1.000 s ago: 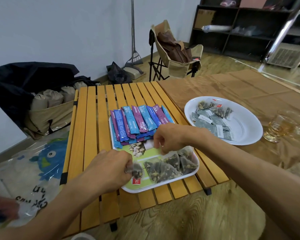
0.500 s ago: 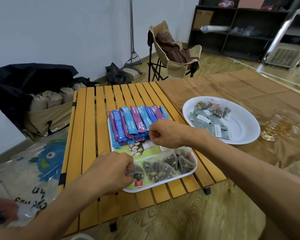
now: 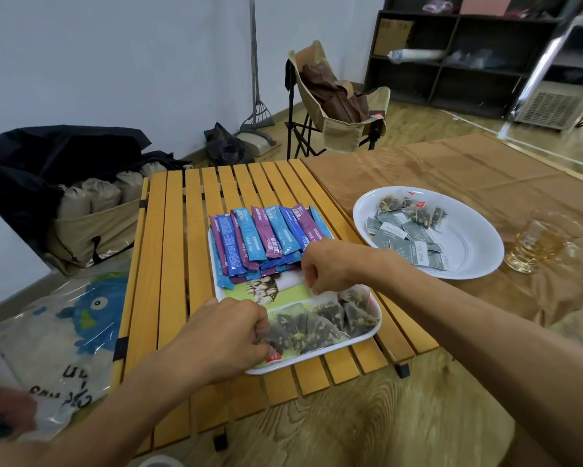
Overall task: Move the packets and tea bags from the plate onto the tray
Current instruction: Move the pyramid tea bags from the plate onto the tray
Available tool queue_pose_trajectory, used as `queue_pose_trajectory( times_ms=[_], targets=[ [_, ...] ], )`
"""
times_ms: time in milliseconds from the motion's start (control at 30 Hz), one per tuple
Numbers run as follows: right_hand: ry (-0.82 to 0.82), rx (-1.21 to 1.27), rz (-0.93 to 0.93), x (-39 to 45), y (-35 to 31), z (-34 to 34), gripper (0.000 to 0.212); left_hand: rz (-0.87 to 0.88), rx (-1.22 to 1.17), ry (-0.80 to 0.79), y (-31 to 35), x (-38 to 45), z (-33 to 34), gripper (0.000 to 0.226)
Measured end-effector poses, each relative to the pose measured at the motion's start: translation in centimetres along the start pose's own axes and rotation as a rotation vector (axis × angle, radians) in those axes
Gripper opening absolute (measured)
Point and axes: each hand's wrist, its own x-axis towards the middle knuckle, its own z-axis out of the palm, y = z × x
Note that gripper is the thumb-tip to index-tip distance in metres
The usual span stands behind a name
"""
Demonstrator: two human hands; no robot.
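Observation:
A white rectangular tray (image 3: 317, 357) lies on the yellow slatted table. Its far half carries a row of blue and purple stick packets (image 3: 263, 237). Its near half carries several clear pyramid tea bags (image 3: 320, 323). My left hand (image 3: 227, 335) is at the tray's near left corner, fingers curled, pinching a tea bag (image 3: 276, 335). My right hand (image 3: 327, 266) is over the tray's middle right, fingers curled down onto another tea bag (image 3: 355, 298). A white round plate (image 3: 475, 241) to the right holds grey packets (image 3: 404, 241) and a few tea bags (image 3: 414, 208).
A glass of tea (image 3: 535, 242) stands right of the plate on the brown cloth (image 3: 451, 163). A folding chair (image 3: 337, 106) is behind the table, a bag-filled tote (image 3: 88, 214) on the left, and dark shelves (image 3: 451, 55) at the back right.
My right hand lifted toward the stick packets, then came back down onto the tea bags at the tray's right. My left hand has stayed at the near left tea bag.

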Motion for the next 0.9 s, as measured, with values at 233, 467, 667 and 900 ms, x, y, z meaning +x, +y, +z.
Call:
queue_pose_trajectory(
  times_ms=[233, 467, 667, 900],
  targets=[
    [0.018, 0.076, -0.015, -0.1, 0.4, -0.5, 0.016, 0.005, -0.049, -0.045, 0.2, 0.1, 0.0, 0.035],
    [0.167, 0.176, 0.006, -2.2, 2.7, -2.1, 0.008, -0.047, -0.170, -0.158, -2.3, 0.7, -1.6, 0.027],
    [0.280, 0.276, 0.087, -3.7, 6.1, -1.6, 0.010, 0.053, -0.223, -0.124, -1.4, 1.8, -0.5, 0.050],
    [0.464, 0.376, 0.183, -5.0, 9.0, -2.5, 0.010, 0.112, -0.171, -0.093, -0.7, 1.9, 0.2, 0.035]
  ],
)
